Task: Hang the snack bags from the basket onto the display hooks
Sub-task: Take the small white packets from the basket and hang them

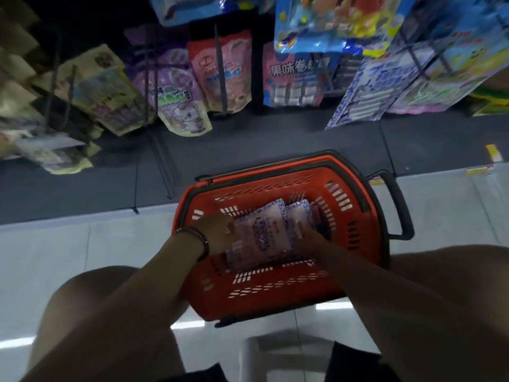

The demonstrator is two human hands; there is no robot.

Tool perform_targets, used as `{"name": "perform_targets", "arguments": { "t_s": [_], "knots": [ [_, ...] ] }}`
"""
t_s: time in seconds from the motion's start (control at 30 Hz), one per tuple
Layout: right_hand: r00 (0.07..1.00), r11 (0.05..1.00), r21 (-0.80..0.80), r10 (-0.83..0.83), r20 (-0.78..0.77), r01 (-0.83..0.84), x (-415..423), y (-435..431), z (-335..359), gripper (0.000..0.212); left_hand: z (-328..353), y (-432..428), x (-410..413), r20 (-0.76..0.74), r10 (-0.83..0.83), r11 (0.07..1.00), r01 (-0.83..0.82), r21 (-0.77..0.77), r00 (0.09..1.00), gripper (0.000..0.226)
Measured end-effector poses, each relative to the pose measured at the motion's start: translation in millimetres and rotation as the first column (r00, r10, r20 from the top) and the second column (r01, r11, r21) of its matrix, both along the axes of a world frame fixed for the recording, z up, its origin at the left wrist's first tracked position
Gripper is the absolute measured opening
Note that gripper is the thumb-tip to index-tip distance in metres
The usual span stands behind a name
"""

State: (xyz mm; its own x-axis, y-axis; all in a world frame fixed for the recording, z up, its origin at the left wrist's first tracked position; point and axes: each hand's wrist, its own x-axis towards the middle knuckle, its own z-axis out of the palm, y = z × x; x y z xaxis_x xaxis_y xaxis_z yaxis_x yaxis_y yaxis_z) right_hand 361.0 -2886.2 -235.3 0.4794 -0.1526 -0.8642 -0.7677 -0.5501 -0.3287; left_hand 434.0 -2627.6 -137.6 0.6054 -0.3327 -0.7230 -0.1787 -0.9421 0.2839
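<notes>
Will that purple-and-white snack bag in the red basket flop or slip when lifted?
Probably floppy and light: the purple-and-white plastic snack bag looks thin and flat. Its glossy film may be slippery.

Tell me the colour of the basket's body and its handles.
The basket is red-orange, its handles black; the head view shows both.

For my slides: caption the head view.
Left hand and right hand hold snack bags in the red basket below stocked display hooks.

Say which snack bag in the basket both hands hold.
The front snack bag, nearest the camera: left hand and right hand grip its sides; the rear bag lies behind.
</notes>
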Motion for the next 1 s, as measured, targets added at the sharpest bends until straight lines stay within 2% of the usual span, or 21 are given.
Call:
{"name": "perform_targets", "arguments": {
  "t_s": [0.07, 0.2, 0.27, 0.37, 0.43, 0.53, 0.6, 0.67, 0.77, 0.83, 0.9, 1.0],
  "knots": [
    [0.997, 0.997, 0.034, -0.069, -0.037, 0.071, 1, 0, -6, 0.067, 0, -2, 5, -0.037, -0.039, 0.998, 0.041, 0.038, 0.999, 0.036],
    [0.968, 0.955, 0.163, -0.238, -0.083, 0.249, 4, 11, -9, 0.064, 0, -11, 12, -0.060, -0.009, 1.000, 0.010, 0.016, 0.998, 0.041],
    [0.971, 0.952, 0.194, -0.223, -0.090, 0.237, 6, 19, -11, 0.049, 0, -16, 13, -0.052, -0.010, 1.000, 0.010, -0.006, 0.999, 0.037],
    [0.978, 0.955, 0.210, -0.199, -0.063, 0.208, 6, 30, -12, 0.036, -2, -20, 15, -0.053, -0.007, 1.000, 0.005, -0.030, 0.999, 0.030],
    [0.977, 0.952, 0.218, -0.208, -0.052, 0.214, 5, 37, -8, 0.009, -6, -16, 15, -0.063, -0.003, 1.000, 0.001, -0.025, 0.998, 0.030],
    [0.974, 0.943, 0.248, -0.225, -0.007, 0.220, 8, 37, 3, 0.022, -14, -8, 12, -0.076, -0.003, 1.000, 0.001, -0.025, 0.997, 0.019],
    [0.966, 0.921, 0.311, -0.256, 0.031, 0.234, 10, 34, 18, 0.023, -13, -2, 9, -0.073, 0.053, 0.998, -0.054, -0.017, 0.996, 0.014],
    [0.956, 0.891, 0.382, -0.287, 0.059, 0.245, 13, 31, 37, 0.017, -10, 3, 5, -0.056, 0.112, 0.993, -0.114, -0.022, 0.992, 0.025],
    [0.965, 0.878, 0.453, -0.231, 0.120, 0.154, 12, 26, 68, 0.009, 1, 5, -2, -0.001, 0.195, 0.979, -0.195, -0.064, 0.981, 0.047],
    [0.956, 0.869, 0.476, -0.237, 0.170, 0.131, 7, 22, 89, 0.025, 11, 6, -11, 0.020, 0.263, 0.960, -0.260, -0.104, 0.964, 0.066],
    [0.939, 0.847, 0.504, -0.294, 0.181, 0.168, 0, 16, 113, 0.038, 26, 6, -21, 0.039, 0.317, 0.933, -0.304, -0.195, 0.948, 0.072],
    [0.893, 0.776, 0.601, -0.392, 0.220, 0.193, -12, 5, 154, 0.043, 51, 6, -37, 0.108, 0.371, 0.863, -0.300, -0.407, 0.922, 0.078]
  ]
}}
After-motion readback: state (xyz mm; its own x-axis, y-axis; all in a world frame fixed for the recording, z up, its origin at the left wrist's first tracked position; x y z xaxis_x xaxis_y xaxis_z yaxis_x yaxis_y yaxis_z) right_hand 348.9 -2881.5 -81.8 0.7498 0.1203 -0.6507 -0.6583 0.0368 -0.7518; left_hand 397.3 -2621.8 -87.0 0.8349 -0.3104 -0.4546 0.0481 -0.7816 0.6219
